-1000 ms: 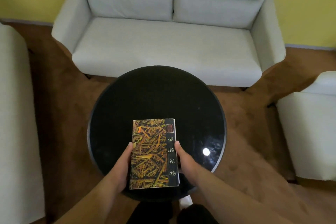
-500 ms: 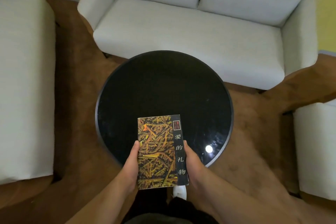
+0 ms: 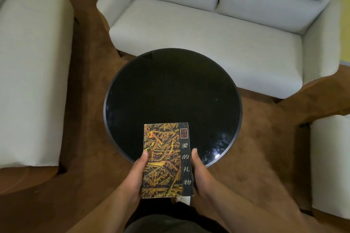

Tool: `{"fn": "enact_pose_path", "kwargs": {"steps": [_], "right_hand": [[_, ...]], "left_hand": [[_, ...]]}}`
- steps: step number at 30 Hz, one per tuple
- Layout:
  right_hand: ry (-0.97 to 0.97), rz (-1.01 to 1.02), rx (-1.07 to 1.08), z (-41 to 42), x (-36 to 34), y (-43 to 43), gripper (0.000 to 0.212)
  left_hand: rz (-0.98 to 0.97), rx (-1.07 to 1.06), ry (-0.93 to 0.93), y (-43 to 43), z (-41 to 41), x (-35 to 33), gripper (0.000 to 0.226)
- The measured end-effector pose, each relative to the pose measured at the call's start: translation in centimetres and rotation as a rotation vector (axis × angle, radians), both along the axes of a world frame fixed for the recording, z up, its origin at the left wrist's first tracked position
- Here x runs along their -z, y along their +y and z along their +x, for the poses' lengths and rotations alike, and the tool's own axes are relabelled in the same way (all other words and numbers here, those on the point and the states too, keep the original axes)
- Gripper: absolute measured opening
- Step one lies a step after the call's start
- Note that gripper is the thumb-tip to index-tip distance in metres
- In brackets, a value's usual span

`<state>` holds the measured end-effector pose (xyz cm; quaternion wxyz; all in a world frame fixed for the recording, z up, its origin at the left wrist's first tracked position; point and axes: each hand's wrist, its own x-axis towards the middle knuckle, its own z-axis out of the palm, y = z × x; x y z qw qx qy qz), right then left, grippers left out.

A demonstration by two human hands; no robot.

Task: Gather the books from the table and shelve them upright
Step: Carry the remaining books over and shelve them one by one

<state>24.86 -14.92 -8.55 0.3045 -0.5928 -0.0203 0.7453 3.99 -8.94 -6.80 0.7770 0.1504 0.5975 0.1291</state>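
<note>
A book [image 3: 166, 159] with a dark cover of orange and yellow leaves and white characters down its right side is held flat, cover up, over the near edge of the round black table [image 3: 170, 91]. My left hand [image 3: 135, 178] grips its left edge, thumb on the cover. My right hand [image 3: 198, 174] grips its right edge the same way. The fingers of both hands are hidden under the book. No shelf is in view.
A pale two-seat sofa [image 3: 208, 24] stands behind the table. Another pale seat [image 3: 32, 73] is at the left and a third [image 3: 331, 166] at the right. Brown carpet [image 3: 265, 147] surrounds the table.
The book, held in both hands, has come back toward me from over the table to its near edge. The view has shifted right and back, showing more of the left seat.
</note>
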Motion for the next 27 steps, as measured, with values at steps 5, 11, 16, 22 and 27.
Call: {"fn": "enact_pose_path", "kwargs": {"steps": [5,11,16,22,27], "right_hand": [[-0.009,-0.004,-0.046,0.4,0.2,-0.8,0.099],[-0.012,-0.002,-0.147,2.2,-1.3,-1.4,0.068],[-0.05,-0.008,-0.09,1.7,-1.7,-0.6,0.071],[-0.113,0.052,-0.05,1.0,-3.0,0.5,0.053],[-0.146,0.139,-0.11,-0.2,-5.4,2.7,0.052]], "left_hand": [[0.025,0.006,0.02,-1.2,0.0,0.6,0.093],[-0.029,-0.056,-0.033,-2.4,0.6,-0.1,0.077],[-0.01,-0.136,-0.041,-2.9,1.5,-0.2,0.102],[0.007,-0.243,-0.117,-3.5,1.7,-0.8,0.1],[0.142,-0.294,-0.117,-2.7,0.3,-4.0,0.086]]}}
